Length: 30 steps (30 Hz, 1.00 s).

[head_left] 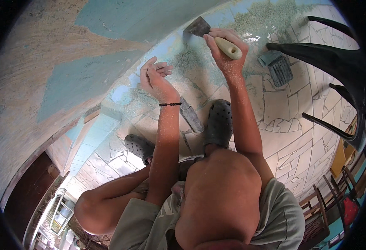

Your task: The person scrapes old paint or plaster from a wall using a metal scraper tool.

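Observation:
My right hand (229, 52) is closed round the pale handle of a putty knife (228, 48). The knife's broad dark blade (198, 27) points up and left, near the base of the wall (95, 62), where paint has come off in large patches. My left hand (157, 79) hangs close to the wall, its fingers loosely bent and apart, with nothing in it. Dust coats both hands and forearms. Blue-green paint flakes (270, 18) and powder lie over the floor along the wall.
A dark grey block (191, 114) lies on the stone-tiled floor (281, 104) between my clogs. Another ridged dark block (280, 71) sits farther right, beside the legs of a black plastic chair (333, 54). Wooden furniture (316, 208) stands at the lower right.

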Available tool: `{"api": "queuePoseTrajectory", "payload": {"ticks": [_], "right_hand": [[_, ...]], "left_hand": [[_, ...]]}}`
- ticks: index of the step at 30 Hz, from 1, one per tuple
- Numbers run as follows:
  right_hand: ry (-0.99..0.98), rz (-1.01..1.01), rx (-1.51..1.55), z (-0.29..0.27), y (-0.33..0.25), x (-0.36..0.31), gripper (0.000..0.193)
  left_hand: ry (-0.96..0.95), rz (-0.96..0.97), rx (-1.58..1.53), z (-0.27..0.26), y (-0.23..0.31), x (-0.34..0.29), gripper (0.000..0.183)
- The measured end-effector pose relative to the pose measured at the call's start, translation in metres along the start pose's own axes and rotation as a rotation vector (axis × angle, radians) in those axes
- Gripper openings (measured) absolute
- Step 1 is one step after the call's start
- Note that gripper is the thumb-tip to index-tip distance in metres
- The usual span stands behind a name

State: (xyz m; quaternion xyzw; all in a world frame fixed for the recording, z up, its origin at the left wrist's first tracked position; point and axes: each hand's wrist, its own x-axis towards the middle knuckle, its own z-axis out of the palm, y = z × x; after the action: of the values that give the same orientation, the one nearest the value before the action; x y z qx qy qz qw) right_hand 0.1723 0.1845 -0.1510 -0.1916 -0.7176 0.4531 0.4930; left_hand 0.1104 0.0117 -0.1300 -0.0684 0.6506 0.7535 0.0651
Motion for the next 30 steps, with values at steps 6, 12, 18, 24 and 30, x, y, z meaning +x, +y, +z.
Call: {"api": "queuePoseTrajectory", "payload": {"ticks": [6,12,18,24,30], "right_hand": [[0.028,-0.064,-0.144,-0.002,-0.022,0.021,0.013],[-0.077,0.039,-0.167,0.011,-0.012,0.001,0.013],[0.011,-0.076,-0.178,0.014,-0.008,-0.009,0.015],[0.049,-0.057,-0.152,0.019,-0.017,0.000,0.013],[0.052,0.029,-0.143,0.017,-0.015,0.000,0.013]], "left_hand": [[-0.014,0.013,-0.034,0.003,0.004,0.001,0.027],[-0.009,-0.011,-0.002,0.004,0.000,0.002,0.027],[-0.019,-0.019,-0.008,0.003,-0.001,0.001,0.028],[-0.020,-0.010,-0.029,0.003,0.003,0.002,0.028],[-0.026,0.001,-0.008,0.000,0.002,0.001,0.028]]}}
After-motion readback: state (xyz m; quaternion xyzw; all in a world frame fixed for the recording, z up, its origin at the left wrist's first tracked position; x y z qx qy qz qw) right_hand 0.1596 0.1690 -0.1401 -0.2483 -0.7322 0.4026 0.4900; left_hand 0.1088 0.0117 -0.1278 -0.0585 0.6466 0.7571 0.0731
